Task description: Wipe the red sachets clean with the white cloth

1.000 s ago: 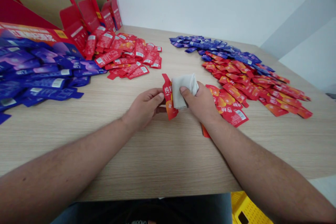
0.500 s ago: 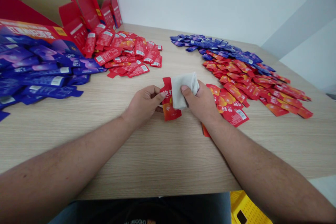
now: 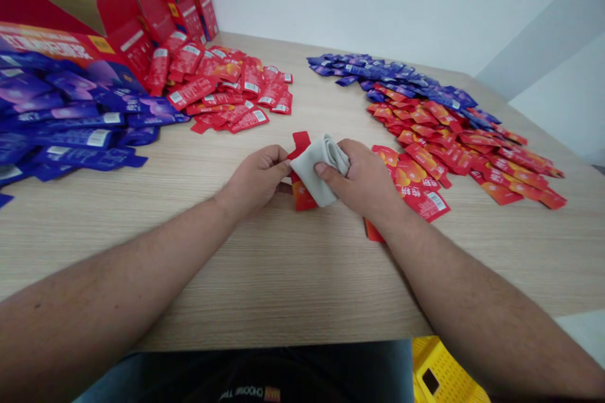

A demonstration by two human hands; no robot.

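Observation:
Between thumb and fingers, my left hand (image 3: 261, 177) pinches the left edge of a red and orange sachet (image 3: 303, 195). My right hand (image 3: 362, 176) is closed on a folded pale grey cloth (image 3: 317, 167), its thumb on top. The cloth lies across the middle of the sachet and covers much of its print. One cloth corner reaches my left thumb tip. Just right of my right hand, several red sachets (image 3: 416, 186) lie flat on the table, partly hidden under my forearm.
A heap of red sachets (image 3: 236, 85) lies at back left, beside blue sachets (image 3: 85, 119) and red open-topped cartons (image 3: 125, 31). Rows of blue sachets (image 3: 387, 75) and red sachets (image 3: 454, 138) stretch along the right. A yellow plastic basket (image 3: 447, 371) stands below the table's front edge (image 3: 283, 343).
My right hand has moved the cloth slightly left across the sachet, tilting it and covering the print. My left hand keeps its pinch. The view has shifted slightly.

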